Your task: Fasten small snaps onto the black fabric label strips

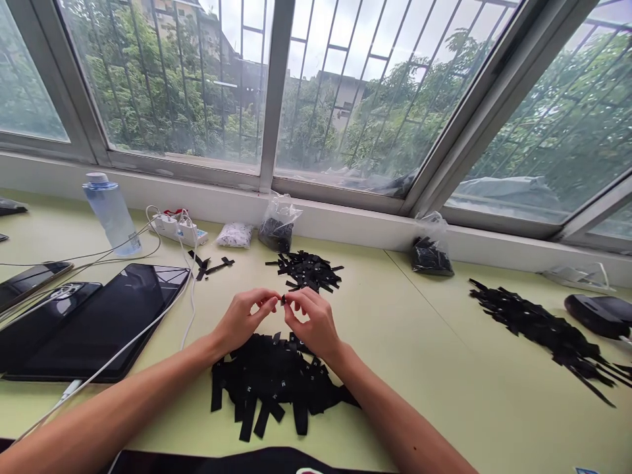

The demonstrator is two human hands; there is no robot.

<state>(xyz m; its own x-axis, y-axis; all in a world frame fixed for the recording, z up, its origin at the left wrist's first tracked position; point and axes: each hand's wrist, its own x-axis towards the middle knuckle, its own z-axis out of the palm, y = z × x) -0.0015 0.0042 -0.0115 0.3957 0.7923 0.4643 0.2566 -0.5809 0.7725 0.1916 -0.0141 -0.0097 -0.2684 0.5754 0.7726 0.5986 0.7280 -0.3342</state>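
Note:
My left hand (245,317) and my right hand (316,324) meet above the table, fingertips pinched and close together. Between them is a small black fabric piece (283,300), mostly hidden by the fingers. The right fingertips grip it; the left thumb and forefinger are pressed together at its other side. Below my hands lies a heap of black fabric strips (276,382), some with tiny white marks. Just beyond my fingers is another pile of black pieces (309,270).
A tablet (108,322), phones, white cables and a water bottle (112,214) occupy the left. Along the window stand a power strip (178,228), a white packet (234,235) and bags of black pieces (430,255). More black strips (538,322) lie at right.

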